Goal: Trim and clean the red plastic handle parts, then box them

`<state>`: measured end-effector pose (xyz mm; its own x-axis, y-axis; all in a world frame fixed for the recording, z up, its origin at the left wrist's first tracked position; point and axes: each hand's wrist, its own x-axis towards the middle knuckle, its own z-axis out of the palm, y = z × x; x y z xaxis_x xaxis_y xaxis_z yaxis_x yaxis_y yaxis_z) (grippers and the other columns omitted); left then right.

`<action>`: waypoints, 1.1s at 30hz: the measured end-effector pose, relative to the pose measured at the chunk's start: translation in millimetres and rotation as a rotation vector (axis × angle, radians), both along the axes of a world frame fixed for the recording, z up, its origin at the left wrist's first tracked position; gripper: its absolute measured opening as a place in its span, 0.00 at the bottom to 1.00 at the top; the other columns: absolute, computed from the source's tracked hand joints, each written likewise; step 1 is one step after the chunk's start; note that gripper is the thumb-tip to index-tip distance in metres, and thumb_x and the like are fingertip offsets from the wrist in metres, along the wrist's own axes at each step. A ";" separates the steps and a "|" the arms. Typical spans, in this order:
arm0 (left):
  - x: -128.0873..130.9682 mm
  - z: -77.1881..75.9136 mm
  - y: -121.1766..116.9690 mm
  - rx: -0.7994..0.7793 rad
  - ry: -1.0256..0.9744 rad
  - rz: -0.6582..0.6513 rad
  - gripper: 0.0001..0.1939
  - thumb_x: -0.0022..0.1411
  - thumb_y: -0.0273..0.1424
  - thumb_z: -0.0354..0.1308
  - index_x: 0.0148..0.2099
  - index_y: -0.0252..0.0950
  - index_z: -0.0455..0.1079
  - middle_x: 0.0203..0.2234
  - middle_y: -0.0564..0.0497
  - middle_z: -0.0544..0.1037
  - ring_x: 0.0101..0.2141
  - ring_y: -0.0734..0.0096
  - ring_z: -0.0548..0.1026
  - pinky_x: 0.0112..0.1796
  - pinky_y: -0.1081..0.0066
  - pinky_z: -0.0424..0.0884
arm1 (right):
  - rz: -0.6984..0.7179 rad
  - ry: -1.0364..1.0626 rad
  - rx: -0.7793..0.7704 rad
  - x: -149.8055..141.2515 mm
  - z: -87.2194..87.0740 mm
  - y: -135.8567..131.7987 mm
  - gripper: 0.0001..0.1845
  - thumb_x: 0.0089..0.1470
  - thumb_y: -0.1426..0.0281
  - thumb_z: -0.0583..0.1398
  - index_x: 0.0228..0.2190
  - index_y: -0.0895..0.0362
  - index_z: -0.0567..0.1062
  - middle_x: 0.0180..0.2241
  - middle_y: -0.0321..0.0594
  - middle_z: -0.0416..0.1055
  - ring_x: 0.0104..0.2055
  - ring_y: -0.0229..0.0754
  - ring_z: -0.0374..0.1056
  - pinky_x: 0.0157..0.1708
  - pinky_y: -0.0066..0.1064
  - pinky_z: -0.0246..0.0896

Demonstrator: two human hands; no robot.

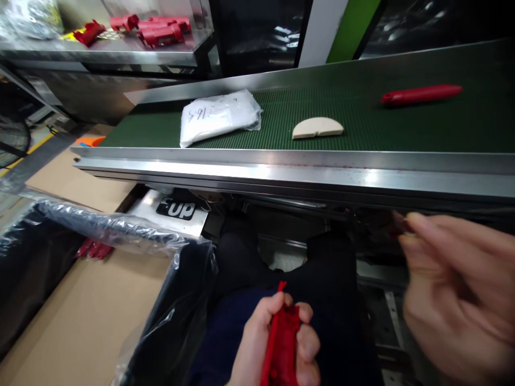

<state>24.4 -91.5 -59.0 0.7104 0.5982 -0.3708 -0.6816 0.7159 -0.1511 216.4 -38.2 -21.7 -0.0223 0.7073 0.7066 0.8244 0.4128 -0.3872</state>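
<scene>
My left hand (pixel 257 335) is wrapped round a red plastic shell part (pixel 284 343) in front of my lap. The part looks hollow, and a thin red tip sticks up at its upper end. Over on the right, blurred by motion, my right hand (pixel 454 289) is closed in a pinch just below the conveyor's edge. A small, thin, dark tip (pixel 398 219) shows at its fingertips, too blurred to name. On the green conveyor belt (pixel 277 107) lie a long red plastic piece (pixel 421 95), a cream half-round piece (pixel 317 127) and a white plastic-wrapped packet (pixel 219 115) with handwriting.
The conveyor's metal side rail (pixel 241 163) runs across in front of me. At lower left stands a box lined with black plastic (pixel 169 300), with red parts (pixel 94 248) by cardboard inside. More red parts (pixel 161 32) lie on a metal shelf (pixel 120 53) at upper left.
</scene>
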 end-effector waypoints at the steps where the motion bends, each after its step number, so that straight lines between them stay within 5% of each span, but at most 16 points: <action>1: -1.5 -0.8 2.0 0.038 -0.008 0.022 0.17 0.67 0.41 0.51 0.38 0.30 0.69 0.21 0.49 0.69 0.15 0.73 0.69 0.15 0.80 0.60 | -0.005 -0.012 0.014 -0.5 2.4 3.4 0.36 0.49 0.85 0.63 0.56 0.43 0.71 0.48 0.40 0.71 0.41 0.48 0.70 0.40 0.41 0.63; 7: -11.2 18.5 21.4 0.228 0.024 0.033 0.25 0.73 0.41 0.33 0.42 0.31 0.67 0.22 0.48 0.68 0.16 0.76 0.69 0.17 0.81 0.63 | 0.121 0.006 -0.068 -8.5 2.0 7.6 0.30 0.49 0.87 0.63 0.50 0.52 0.75 0.44 0.41 0.74 0.42 0.44 0.72 0.44 0.40 0.66; 11: -14.5 32.2 36.7 0.423 0.230 0.037 0.14 0.72 0.38 0.43 0.42 0.37 0.65 0.28 0.50 0.70 0.17 0.79 0.66 0.18 0.82 0.63 | 0.130 0.092 -0.111 -9.0 -2.0 6.1 0.20 0.53 0.85 0.61 0.45 0.55 0.77 0.44 0.40 0.74 0.43 0.40 0.71 0.45 0.34 0.66; 15: -24.2 56.4 89.6 0.868 0.920 -0.006 0.08 0.67 0.37 0.56 0.43 0.40 0.64 0.29 0.53 0.71 0.24 0.76 0.69 0.26 0.77 0.65 | 0.096 0.057 -0.090 2.7 2.7 19.7 0.17 0.56 0.80 0.60 0.47 0.56 0.75 0.45 0.41 0.73 0.45 0.40 0.70 0.48 0.33 0.64; 19: -31.2 85.8 187.9 1.691 2.029 0.034 0.10 0.68 0.35 0.53 0.50 0.39 0.64 0.40 0.50 0.72 0.37 0.69 0.71 0.39 0.70 0.67 | -0.091 -0.067 -0.083 32.5 16.2 58.1 0.17 0.59 0.72 0.59 0.51 0.54 0.73 0.44 0.39 0.72 0.38 0.38 0.70 0.40 0.32 0.65; 20: -30.3 91.2 214.4 1.771 2.096 -0.013 0.11 0.67 0.32 0.54 0.50 0.39 0.65 0.41 0.49 0.72 0.40 0.66 0.71 0.42 0.67 0.67 | -0.167 -0.120 -0.120 42.6 20.9 72.0 0.16 0.60 0.70 0.58 0.50 0.52 0.73 0.45 0.38 0.72 0.37 0.37 0.70 0.37 0.31 0.65; 23: -21.4 97.8 283.2 1.862 2.210 -0.170 0.11 0.65 0.31 0.55 0.49 0.35 0.68 0.38 0.47 0.73 0.39 0.60 0.72 0.42 0.60 0.68 | -0.369 -0.300 -0.291 75.1 39.1 123.7 0.15 0.62 0.67 0.54 0.48 0.50 0.74 0.47 0.38 0.72 0.38 0.40 0.70 0.35 0.33 0.63; 26: -9.3 88.4 324.9 1.868 2.297 -0.347 0.10 0.66 0.31 0.57 0.47 0.32 0.69 0.37 0.47 0.73 0.37 0.62 0.73 0.41 0.58 0.71 | -0.415 -0.401 -0.415 104.0 60.7 184.5 0.14 0.63 0.68 0.53 0.47 0.53 0.74 0.48 0.42 0.71 0.41 0.43 0.70 0.38 0.36 0.63; 29: -3.6 69.9 340.6 1.819 2.379 -0.428 0.11 0.67 0.35 0.58 0.46 0.31 0.69 0.38 0.46 0.73 0.38 0.63 0.74 0.42 0.58 0.73 | -0.426 -0.469 -0.571 124.8 75.4 238.5 0.16 0.62 0.63 0.57 0.49 0.57 0.72 0.49 0.44 0.69 0.45 0.43 0.68 0.45 0.41 0.65; 33: -10.1 57.6 334.6 1.819 2.409 -0.317 0.18 0.66 0.35 0.59 0.54 0.32 0.66 0.45 0.43 0.72 0.44 0.57 0.72 0.46 0.53 0.71 | -0.477 -0.479 -0.738 142.5 79.9 276.4 0.18 0.61 0.61 0.59 0.48 0.59 0.71 0.48 0.44 0.70 0.46 0.43 0.69 0.46 0.42 0.68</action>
